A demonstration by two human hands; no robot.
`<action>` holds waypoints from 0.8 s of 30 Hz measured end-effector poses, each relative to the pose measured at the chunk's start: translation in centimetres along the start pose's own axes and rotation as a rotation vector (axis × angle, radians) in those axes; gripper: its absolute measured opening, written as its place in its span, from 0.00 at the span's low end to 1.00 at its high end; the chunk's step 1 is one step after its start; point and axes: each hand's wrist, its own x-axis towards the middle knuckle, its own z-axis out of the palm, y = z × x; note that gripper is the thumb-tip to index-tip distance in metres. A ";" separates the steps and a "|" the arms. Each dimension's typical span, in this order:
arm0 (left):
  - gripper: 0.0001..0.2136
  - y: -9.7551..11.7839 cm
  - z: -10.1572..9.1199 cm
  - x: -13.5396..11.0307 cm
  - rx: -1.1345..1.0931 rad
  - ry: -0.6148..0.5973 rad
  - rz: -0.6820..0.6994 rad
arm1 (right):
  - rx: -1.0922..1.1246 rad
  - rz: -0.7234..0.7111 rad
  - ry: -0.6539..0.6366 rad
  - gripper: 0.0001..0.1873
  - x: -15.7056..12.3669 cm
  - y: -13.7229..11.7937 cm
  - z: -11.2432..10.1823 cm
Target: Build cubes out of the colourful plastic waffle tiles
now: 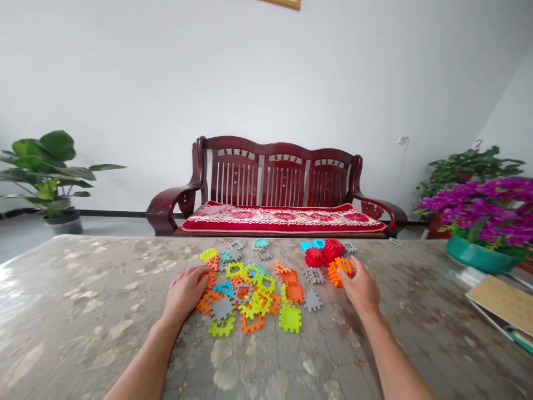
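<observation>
Soft, fairly bright light glares white along the left edge of the bench point(104, 311) and leaves its right half dimmer, with faint shadows under the toothed pieces point(290, 318) and wide-angle distortion stretching the purple flowers point(491, 211) near the far right corner.

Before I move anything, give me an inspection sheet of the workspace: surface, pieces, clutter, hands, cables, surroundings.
Surface: table, floral-patterned, with glare at its left end.
Pieces: mixed notched tiles overlap in a central pile; red stack and orange stack are to its right.
Clutter: purple flowers in a teal pot and a tan flat item at the right end.
Hands: left hand at the pile's left edge, grip unclear; right hand grips the orange stack.
Cables: on the table, nothing seen; thin cord hangs from the wall socket.
Surroundings: sofa beyond the table; potted plants left and right.
</observation>
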 end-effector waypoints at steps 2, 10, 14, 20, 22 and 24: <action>0.18 0.0 -0.1 0.0 0.008 -0.004 -0.009 | 0.027 -0.001 0.002 0.31 0.1 0.3 0.4; 0.18 -0.1 0.0 0.0 0.005 0.015 -0.004 | -0.005 -0.051 -0.030 0.31 0.1 -0.2 1.5; 0.17 -0.2 0.2 0.0 -0.004 0.024 -0.009 | -0.011 -0.086 0.039 0.28 -0.2 -0.1 1.6; 0.17 0.1 0.0 -0.1 -0.007 0.024 -0.005 | 0.252 -0.360 0.278 0.18 -1.6 -1.7 2.4; 0.17 0.3 -0.2 -0.2 -0.006 0.025 -0.014 | 0.354 -0.476 0.243 0.15 -2.6 -3.0 2.6; 0.17 0.4 -0.3 -0.3 -0.008 0.026 -0.019 | 0.405 -0.564 0.130 0.14 -3.9 -4.4 2.6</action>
